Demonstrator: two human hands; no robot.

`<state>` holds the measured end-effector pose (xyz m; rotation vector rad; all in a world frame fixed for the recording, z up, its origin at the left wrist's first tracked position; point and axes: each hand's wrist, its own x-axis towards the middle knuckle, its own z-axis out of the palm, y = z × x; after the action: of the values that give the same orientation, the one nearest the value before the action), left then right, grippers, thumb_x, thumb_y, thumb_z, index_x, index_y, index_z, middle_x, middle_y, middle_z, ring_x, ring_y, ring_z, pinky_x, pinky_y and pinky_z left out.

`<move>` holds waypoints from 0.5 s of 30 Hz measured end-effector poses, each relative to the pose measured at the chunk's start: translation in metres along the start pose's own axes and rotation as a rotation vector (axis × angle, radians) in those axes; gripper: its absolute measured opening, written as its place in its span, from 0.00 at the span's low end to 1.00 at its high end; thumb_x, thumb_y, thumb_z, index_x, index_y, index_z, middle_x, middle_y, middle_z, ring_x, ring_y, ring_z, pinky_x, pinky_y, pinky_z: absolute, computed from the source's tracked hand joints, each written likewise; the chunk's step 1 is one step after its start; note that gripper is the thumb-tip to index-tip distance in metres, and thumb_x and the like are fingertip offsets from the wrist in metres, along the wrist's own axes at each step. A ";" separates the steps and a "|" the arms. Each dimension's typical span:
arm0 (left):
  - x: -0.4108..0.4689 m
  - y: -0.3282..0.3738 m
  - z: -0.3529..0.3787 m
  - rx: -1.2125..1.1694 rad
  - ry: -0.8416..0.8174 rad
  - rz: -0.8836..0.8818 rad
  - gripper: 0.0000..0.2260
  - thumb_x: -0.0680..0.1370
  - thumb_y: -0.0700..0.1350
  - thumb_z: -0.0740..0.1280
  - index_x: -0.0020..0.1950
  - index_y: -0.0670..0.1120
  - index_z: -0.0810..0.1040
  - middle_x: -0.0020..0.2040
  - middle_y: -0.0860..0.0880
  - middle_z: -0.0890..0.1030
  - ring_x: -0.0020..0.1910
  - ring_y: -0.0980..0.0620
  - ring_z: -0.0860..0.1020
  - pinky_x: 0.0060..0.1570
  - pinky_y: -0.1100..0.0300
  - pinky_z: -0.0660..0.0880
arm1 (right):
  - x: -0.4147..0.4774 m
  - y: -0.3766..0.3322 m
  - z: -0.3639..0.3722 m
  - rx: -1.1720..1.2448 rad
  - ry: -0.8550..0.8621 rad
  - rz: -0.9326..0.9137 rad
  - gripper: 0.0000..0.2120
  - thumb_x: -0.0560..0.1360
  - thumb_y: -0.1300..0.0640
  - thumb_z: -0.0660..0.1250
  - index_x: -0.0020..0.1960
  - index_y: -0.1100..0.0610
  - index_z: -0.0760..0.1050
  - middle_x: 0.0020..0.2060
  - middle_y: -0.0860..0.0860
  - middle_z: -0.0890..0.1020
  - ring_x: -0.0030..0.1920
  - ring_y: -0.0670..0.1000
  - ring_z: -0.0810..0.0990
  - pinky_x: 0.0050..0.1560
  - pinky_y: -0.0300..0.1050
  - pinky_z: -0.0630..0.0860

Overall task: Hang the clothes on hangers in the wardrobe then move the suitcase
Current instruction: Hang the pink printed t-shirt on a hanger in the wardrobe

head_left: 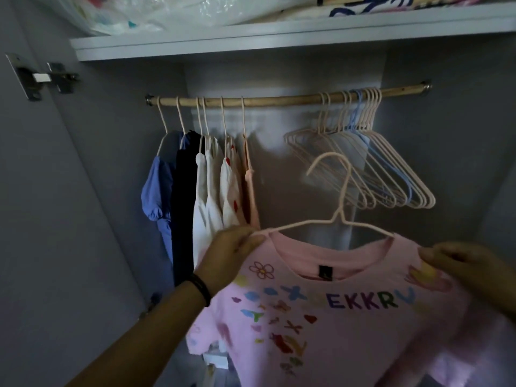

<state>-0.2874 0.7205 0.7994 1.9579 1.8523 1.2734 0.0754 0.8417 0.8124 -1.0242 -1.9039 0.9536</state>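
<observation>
Holding a pink T-shirt (pixel 349 317) up in front of the open wardrobe, the person has it threaded onto a pale pink hanger (pixel 339 210), whose hook stands free in the air below the wooden rod (pixel 279 100) and touches nothing. The left hand (pixel 231 252), with a dark wristband (pixel 202 291) on that wrist, has its fingers curled and pinches the shirt's left shoulder together with the end of the hanger arm. The right hand (pixel 469 270) is blurred; its fingers look curled over the shirt's right shoulder, but exactly how they lie I cannot tell. Several hung clothes (pixel 206 196) already crowd the left end of the rod, among them a blue piece, a dark one and some white and peach ones. A bunch of empty hangers (pixel 377 169) sits at the rod's right end, and the middle stretch between the two groups is bare. Judging from this, the hanging is well under way but not finished: this shirt is on its hanger yet not on the rod, and the likely next step is to lift the hook over that bare middle stretch. How many clothes remain to hang is not shown, and the suitcase is nowhere in view, so that part appears undone. Above, the shelf (pixel 251 43) carries a plastic bag (pixel 167 9) near its left edge.
</observation>
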 end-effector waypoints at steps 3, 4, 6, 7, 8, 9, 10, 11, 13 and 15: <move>0.001 0.003 0.023 -0.084 -0.096 -0.025 0.11 0.79 0.47 0.63 0.46 0.42 0.80 0.40 0.46 0.80 0.41 0.54 0.77 0.43 0.63 0.72 | -0.028 0.012 -0.010 0.079 0.018 0.136 0.20 0.69 0.48 0.73 0.27 0.62 0.76 0.24 0.53 0.77 0.26 0.44 0.72 0.26 0.30 0.69; 0.002 0.003 0.030 -0.091 -0.110 -0.031 0.11 0.79 0.49 0.64 0.46 0.42 0.80 0.40 0.46 0.80 0.41 0.53 0.77 0.44 0.61 0.72 | -0.038 0.013 -0.010 0.070 0.018 0.162 0.27 0.65 0.39 0.73 0.29 0.64 0.76 0.25 0.54 0.77 0.27 0.45 0.73 0.27 0.31 0.69; 0.006 0.004 0.042 -0.049 -0.120 -0.027 0.17 0.77 0.56 0.63 0.51 0.43 0.80 0.45 0.47 0.79 0.46 0.53 0.76 0.50 0.58 0.72 | -0.055 0.014 -0.007 0.058 0.050 0.224 0.37 0.54 0.30 0.74 0.32 0.67 0.76 0.26 0.56 0.78 0.29 0.46 0.74 0.29 0.34 0.71; 0.007 0.008 0.049 -0.029 -0.118 -0.022 0.19 0.76 0.59 0.62 0.56 0.45 0.79 0.51 0.50 0.78 0.51 0.54 0.74 0.55 0.59 0.71 | -0.062 0.014 -0.005 0.060 0.061 0.229 0.36 0.54 0.32 0.75 0.32 0.68 0.74 0.26 0.57 0.77 0.29 0.46 0.73 0.29 0.34 0.71; 0.008 0.015 0.055 -0.027 -0.102 -0.022 0.22 0.76 0.60 0.63 0.61 0.46 0.76 0.57 0.52 0.74 0.56 0.56 0.71 0.59 0.61 0.68 | -0.068 0.011 -0.001 0.057 0.072 0.238 0.33 0.57 0.35 0.74 0.30 0.68 0.72 0.26 0.57 0.74 0.28 0.46 0.71 0.28 0.34 0.69; 0.008 0.022 0.064 -0.050 -0.067 -0.025 0.24 0.75 0.61 0.63 0.65 0.48 0.73 0.60 0.53 0.71 0.59 0.57 0.68 0.61 0.63 0.65 | -0.073 0.009 0.001 0.056 0.080 0.230 0.31 0.60 0.38 0.72 0.29 0.68 0.71 0.26 0.56 0.72 0.28 0.46 0.69 0.27 0.34 0.68; 0.007 0.030 0.072 -0.091 -0.023 -0.031 0.23 0.75 0.59 0.63 0.66 0.48 0.72 0.60 0.54 0.70 0.60 0.58 0.67 0.61 0.65 0.64 | -0.077 0.009 0.003 0.055 0.084 0.222 0.30 0.63 0.41 0.71 0.30 0.70 0.71 0.27 0.56 0.71 0.27 0.45 0.69 0.27 0.33 0.68; 0.006 0.038 0.081 -0.153 0.020 -0.040 0.20 0.75 0.57 0.64 0.64 0.49 0.73 0.59 0.54 0.71 0.59 0.59 0.69 0.59 0.67 0.65 | -0.080 0.009 0.005 0.039 0.085 0.218 0.29 0.66 0.45 0.70 0.33 0.74 0.72 0.28 0.56 0.72 0.27 0.45 0.69 0.27 0.32 0.68; 0.002 0.051 0.099 -0.327 0.033 -0.075 0.10 0.76 0.51 0.65 0.55 0.49 0.76 0.53 0.51 0.75 0.51 0.61 0.73 0.52 0.71 0.68 | -0.085 0.009 0.006 -0.028 0.123 0.244 0.26 0.71 0.51 0.67 0.39 0.77 0.73 0.29 0.58 0.74 0.26 0.44 0.70 0.27 0.31 0.67; -0.002 0.062 0.118 -0.494 -0.084 -0.145 0.08 0.78 0.48 0.65 0.50 0.45 0.79 0.48 0.50 0.79 0.43 0.62 0.76 0.45 0.71 0.70 | -0.087 0.004 0.011 -0.046 0.125 0.263 0.31 0.69 0.43 0.66 0.38 0.75 0.74 0.29 0.63 0.76 0.27 0.44 0.71 0.27 0.33 0.67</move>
<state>-0.1632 0.7546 0.7637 1.5611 1.4323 1.4103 0.1013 0.7640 0.7812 -1.3538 -1.7235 0.9700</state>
